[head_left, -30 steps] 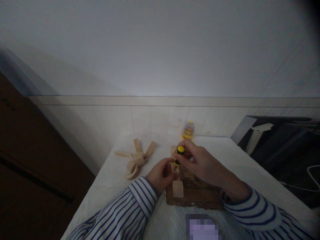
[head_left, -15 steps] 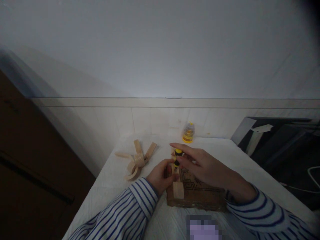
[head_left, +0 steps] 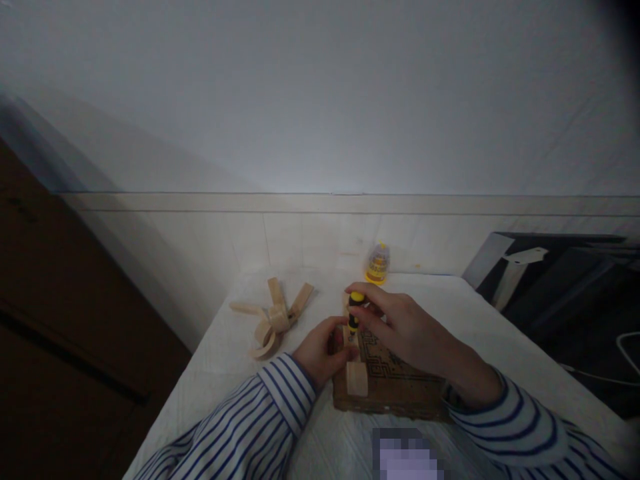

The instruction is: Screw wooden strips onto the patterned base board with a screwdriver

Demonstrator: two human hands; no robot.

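Observation:
My right hand (head_left: pixel 407 327) grips a short screwdriver (head_left: pixel 355 313) with a black and yellow handle, its fingers around the upper part. The screwdriver stands nearly upright, tip down on a pale wooden strip (head_left: pixel 351 341). My left hand (head_left: pixel 320 350) pinches this strip between thumb and fingers, close beside the tip. At the strip's near end is a thick, rounded wooden block (head_left: pixel 357 379). Beneath them lies a brown board (head_left: pixel 400 393) with a dark line pattern, partly hidden by my right hand and forearm.
Left of my hands, an assembly of curved and straight wooden pieces (head_left: pixel 278 320) rests on the white-covered table (head_left: pixel 215 380). A clear and yellow container (head_left: pixel 377 263) stands at the back by the wall. Dark panels (head_left: pixel 570 293) lean at the right. A pixelated patch covers something at the near edge.
My right fingers, stretched out past the top of the handle before, have curled in around it. My left hand and the wooden strip have stayed in place.

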